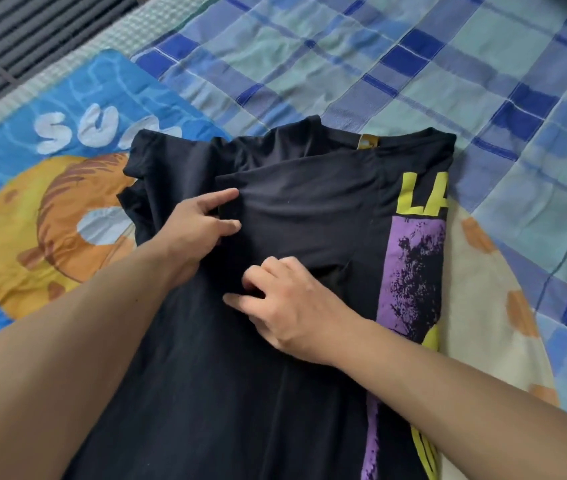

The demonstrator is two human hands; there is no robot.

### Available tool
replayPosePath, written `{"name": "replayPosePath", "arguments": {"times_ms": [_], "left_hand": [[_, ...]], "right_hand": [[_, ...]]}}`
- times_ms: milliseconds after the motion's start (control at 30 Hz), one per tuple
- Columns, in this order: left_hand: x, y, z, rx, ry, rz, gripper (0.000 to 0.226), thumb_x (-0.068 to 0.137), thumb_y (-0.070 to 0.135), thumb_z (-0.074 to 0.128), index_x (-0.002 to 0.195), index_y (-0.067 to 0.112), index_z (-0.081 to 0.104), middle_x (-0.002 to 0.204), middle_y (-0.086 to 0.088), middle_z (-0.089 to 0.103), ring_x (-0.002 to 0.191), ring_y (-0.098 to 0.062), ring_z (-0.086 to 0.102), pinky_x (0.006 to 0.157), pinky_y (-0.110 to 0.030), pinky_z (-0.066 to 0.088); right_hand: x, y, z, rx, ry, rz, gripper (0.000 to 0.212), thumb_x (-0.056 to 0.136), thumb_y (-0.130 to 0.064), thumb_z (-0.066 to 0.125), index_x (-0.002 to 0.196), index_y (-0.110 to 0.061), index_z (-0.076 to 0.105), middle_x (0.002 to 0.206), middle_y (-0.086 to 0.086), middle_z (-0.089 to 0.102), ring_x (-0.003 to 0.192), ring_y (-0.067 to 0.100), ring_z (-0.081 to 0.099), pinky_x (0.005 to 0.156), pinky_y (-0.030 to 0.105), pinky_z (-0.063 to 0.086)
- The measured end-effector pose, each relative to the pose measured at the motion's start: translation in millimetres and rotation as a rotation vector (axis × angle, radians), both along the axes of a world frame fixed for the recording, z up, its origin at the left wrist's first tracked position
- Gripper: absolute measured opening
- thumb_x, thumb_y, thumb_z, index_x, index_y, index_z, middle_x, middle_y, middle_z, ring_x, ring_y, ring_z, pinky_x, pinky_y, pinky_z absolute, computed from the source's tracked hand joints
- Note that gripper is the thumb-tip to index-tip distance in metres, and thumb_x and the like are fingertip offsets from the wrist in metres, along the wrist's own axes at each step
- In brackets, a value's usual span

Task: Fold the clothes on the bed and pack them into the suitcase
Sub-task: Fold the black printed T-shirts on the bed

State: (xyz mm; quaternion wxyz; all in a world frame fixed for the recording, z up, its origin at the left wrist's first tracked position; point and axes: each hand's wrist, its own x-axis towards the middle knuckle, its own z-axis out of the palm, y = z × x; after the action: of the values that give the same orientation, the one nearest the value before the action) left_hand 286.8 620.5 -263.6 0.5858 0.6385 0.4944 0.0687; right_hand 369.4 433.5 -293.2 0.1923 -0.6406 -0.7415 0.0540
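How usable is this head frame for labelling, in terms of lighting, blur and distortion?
Head view: soft, even light, no glare; faint shadows under the left hand and right hand on the black T-shirt; slight softness overall; wide-angle stretching enlarges the forearms at the bottom corners.

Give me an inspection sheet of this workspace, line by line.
Surface: bed with a blue plaid sheet, wrinkled.
Job's things: black T-shirt lying flat, sleeve folded inward, purple and yellow print along its right side; suitcase not seen.
Clutter: blue summer-print blanket under the shirt's left side.
Grippers: left hand pinches the folded sleeve's edge; right hand pinches fabric at mid-shirt.
Cables: nothing seen.
Surroundings: dark ribbed surface beyond the bed's top-left edge.
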Motion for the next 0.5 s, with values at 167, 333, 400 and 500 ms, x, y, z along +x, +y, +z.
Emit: {"name": "replayPosePath", "arguments": {"times_ms": [167,333,400,500], "left_hand": [[13.3,1.0,6.6,0.093,-0.005,0.035,0.057,0.085,-0.003,0.07,0.133,0.028,0.066,0.105,-0.008,0.073,0.085,-0.012,0.062,0.07,-0.022,0.051],[47.2,22.4,27.0,0.184,-0.046,0.065,0.061,0.085,-0.008,0.067,0.138,0.023,0.063,0.111,-0.006,0.071,0.069,-0.003,0.061,0.059,-0.012,0.05],[48.2,25.4,25.0,0.142,0.074,-0.012,0.064,0.086,-0.005,0.068,0.143,0.023,0.057,0.119,-0.007,0.069,0.07,-0.003,0.058,0.057,-0.014,0.048],[40.5,20.8,17.8,0.063,0.13,-0.014,0.067,0.088,-0.002,0.069,0.148,0.023,0.052,0.097,-0.002,0.069,0.07,-0.007,0.062,0.061,-0.02,0.05]], "right_hand": [[-0.3,22.1,6.7,0.033,-0.084,-0.335,0.009,0.085,-0.014,0.066,0.092,-0.011,0.061,0.087,0.006,0.049,0.077,0.025,0.043,0.065,0.036,0.031],[-0.9,40.1,15.0,0.122,0.199,-0.349,0.028,0.091,-0.003,0.058,0.118,-0.003,0.065,0.09,0.008,0.054,0.076,0.025,0.053,0.068,0.035,0.049],[2.7,38.9,12.8,-0.09,0.239,-0.273,0.043,0.092,-0.006,0.057,0.135,-0.004,0.055,0.101,0.009,0.054,0.088,0.027,0.056,0.079,0.041,0.053],[8.6,37.1,8.4,-0.348,0.282,-0.193,0.057,0.096,-0.027,0.062,0.147,-0.011,0.041,0.118,0.006,0.047,0.108,0.025,0.049,0.099,0.039,0.046]]}}
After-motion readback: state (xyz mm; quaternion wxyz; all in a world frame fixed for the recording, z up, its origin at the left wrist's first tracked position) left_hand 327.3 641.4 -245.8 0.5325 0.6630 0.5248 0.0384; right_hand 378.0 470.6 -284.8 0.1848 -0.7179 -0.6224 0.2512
